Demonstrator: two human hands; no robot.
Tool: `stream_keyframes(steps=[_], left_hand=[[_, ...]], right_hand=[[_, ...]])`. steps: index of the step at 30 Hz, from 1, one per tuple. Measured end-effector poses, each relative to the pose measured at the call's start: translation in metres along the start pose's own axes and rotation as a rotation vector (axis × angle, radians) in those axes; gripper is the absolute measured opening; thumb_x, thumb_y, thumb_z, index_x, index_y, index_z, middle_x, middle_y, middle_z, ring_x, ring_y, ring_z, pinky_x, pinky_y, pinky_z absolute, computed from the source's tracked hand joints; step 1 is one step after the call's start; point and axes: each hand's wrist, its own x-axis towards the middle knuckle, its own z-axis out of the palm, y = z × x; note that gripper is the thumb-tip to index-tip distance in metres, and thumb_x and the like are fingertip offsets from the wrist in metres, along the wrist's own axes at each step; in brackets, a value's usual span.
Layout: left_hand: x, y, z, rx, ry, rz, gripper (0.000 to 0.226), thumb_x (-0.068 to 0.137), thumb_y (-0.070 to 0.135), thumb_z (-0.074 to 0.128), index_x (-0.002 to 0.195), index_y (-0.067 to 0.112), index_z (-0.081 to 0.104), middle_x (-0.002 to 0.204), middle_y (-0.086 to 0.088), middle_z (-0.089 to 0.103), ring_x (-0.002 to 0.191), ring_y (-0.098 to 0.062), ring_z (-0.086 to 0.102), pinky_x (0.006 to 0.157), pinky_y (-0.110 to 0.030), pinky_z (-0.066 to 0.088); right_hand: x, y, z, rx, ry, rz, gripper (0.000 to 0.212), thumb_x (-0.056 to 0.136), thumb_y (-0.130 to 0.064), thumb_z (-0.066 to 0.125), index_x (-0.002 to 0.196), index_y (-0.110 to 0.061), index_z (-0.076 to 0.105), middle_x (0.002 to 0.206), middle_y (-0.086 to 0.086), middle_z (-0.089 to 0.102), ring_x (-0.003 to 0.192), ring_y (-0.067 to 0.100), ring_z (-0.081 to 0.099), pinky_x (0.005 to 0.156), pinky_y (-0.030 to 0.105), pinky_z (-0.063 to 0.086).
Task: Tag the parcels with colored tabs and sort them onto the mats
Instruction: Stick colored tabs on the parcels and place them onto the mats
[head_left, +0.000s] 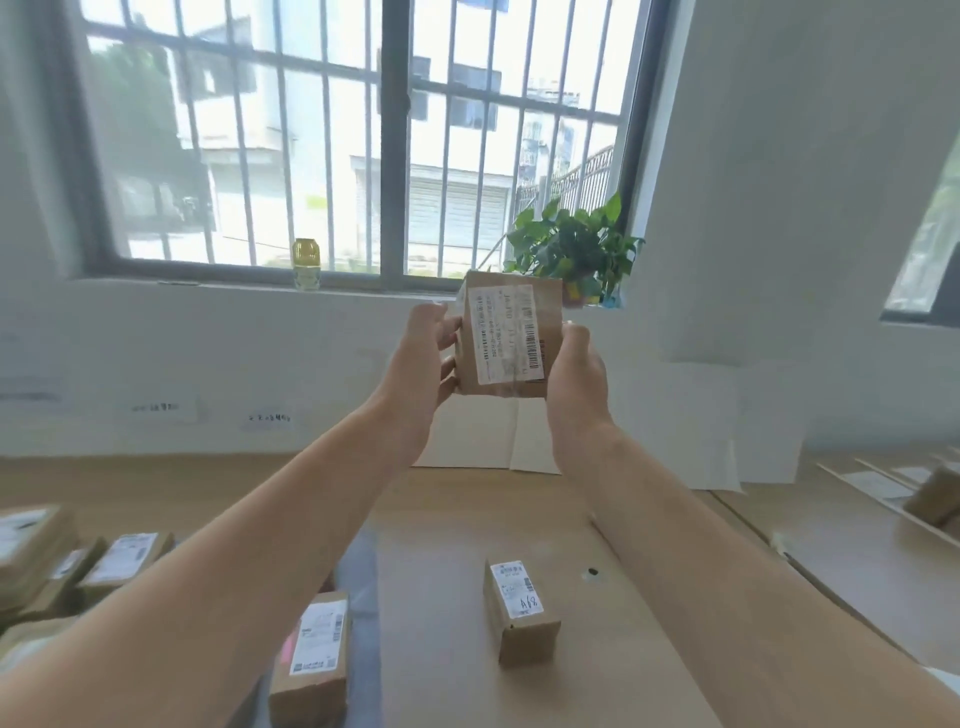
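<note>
The parcel (506, 338) is held up at chest height, clamped between the left hand (431, 353) and right hand (576, 374), label facing the person. This looks like the label-reading step; next it needs a coloured tab and a mat. Well below the grip, a stack of parcels (57, 561) sits left, a pink-tabbed parcel (311, 660) lies on a grey mat (358, 571), and a small parcel (519, 608) stands right. No containers show.

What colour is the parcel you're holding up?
Plain brown cardboard parcel with a white barcode label, held between left hand and right hand; head view.
</note>
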Motion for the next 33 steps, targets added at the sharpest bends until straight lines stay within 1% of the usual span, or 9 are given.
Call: stream_keyframes(steps=[3,7,11,15,17,19,22,26,33], left_hand=[[-0.011,0.014,-0.004,0.018,0.011,0.009,0.05,0.104,0.045,0.027,0.115,0.021,0.07,0.105,0.009,0.072,0.114,-0.016,0.063,0.094,-0.028,0.049],[-0.027,0.028,-0.014,0.046,0.093,0.048,0.049,0.105,0.044,0.03,0.097,0.021,0.072,0.072,0.015,0.074,0.09,-0.011,0.067,0.085,-0.027,0.051],[-0.05,0.034,-0.029,0.048,0.178,0.051,0.047,0.104,0.043,0.031,0.104,0.017,0.069,0.092,0.003,0.073,0.092,-0.014,0.067,0.09,-0.032,0.052],[-0.074,0.034,-0.054,0.084,0.238,0.039,0.049,0.103,0.047,0.031,0.111,0.016,0.068,0.107,-0.002,0.072,0.098,-0.016,0.068,0.096,-0.036,0.05],[-0.085,0.035,-0.072,0.086,0.271,0.032,0.049,0.103,0.048,0.031,0.112,0.017,0.068,0.11,-0.003,0.073,0.101,-0.016,0.068,0.094,-0.035,0.051],[-0.096,0.037,-0.093,0.08,0.292,0.03,0.049,0.103,0.048,0.032,0.114,0.016,0.068,0.113,-0.005,0.073,0.103,-0.017,0.069,0.094,-0.035,0.052],[-0.111,0.045,-0.129,0.062,0.339,0.024,0.051,0.102,0.049,0.034,0.118,0.014,0.068,0.118,-0.008,0.073,0.104,-0.019,0.07,0.097,-0.038,0.053],[-0.131,0.059,-0.188,0.059,0.35,0.029,0.051,0.102,0.049,0.035,0.118,0.015,0.07,0.12,-0.005,0.069,0.11,-0.028,0.068,0.104,-0.043,0.052],[-0.158,0.079,-0.316,0.111,0.313,0.019,0.053,0.105,0.048,0.03,0.121,0.015,0.068,0.119,-0.009,0.069,0.11,-0.029,0.068,0.102,-0.04,0.053]], right_hand=[[-0.003,-0.01,0.002,0.024,-0.022,-0.004,0.046,0.104,-0.037,0.03,0.11,-0.01,0.067,0.098,0.007,0.076,0.086,0.019,0.07,0.065,0.027,0.049],[-0.014,-0.012,0.01,0.052,-0.085,-0.006,0.046,0.104,-0.033,0.031,0.099,-0.005,0.067,0.091,0.009,0.075,0.081,0.019,0.069,0.059,0.021,0.051],[-0.029,-0.01,0.025,0.083,-0.164,0.004,0.047,0.104,-0.034,0.033,0.109,-0.001,0.066,0.102,0.016,0.075,0.087,0.022,0.069,0.066,0.028,0.05],[-0.052,0.0,0.041,0.074,-0.239,0.017,0.047,0.107,-0.034,0.033,0.106,-0.005,0.069,0.093,0.007,0.074,0.073,0.006,0.068,0.046,0.01,0.041],[-0.066,-0.001,0.054,0.071,-0.261,0.02,0.049,0.107,-0.036,0.032,0.107,-0.006,0.071,0.096,0.01,0.075,0.076,0.012,0.066,0.043,0.008,0.038],[-0.079,-0.001,0.072,0.075,-0.291,0.017,0.048,0.105,-0.035,0.031,0.102,-0.012,0.073,0.095,0.008,0.077,0.088,0.024,0.072,0.05,0.013,0.045],[-0.103,-0.005,0.104,0.057,-0.303,0.019,0.044,0.103,-0.034,0.031,0.093,-0.022,0.072,0.092,0.004,0.079,0.091,0.026,0.075,0.064,0.025,0.049],[-0.136,-0.011,0.156,0.087,-0.3,0.017,0.043,0.1,-0.033,0.032,0.086,-0.021,0.071,0.091,0.008,0.079,0.092,0.038,0.074,0.075,0.042,0.056],[-0.206,0.002,0.271,0.039,-0.268,0.033,0.05,0.098,-0.042,0.034,0.104,-0.012,0.073,0.094,0.005,0.079,0.093,0.029,0.075,0.07,0.033,0.051]])
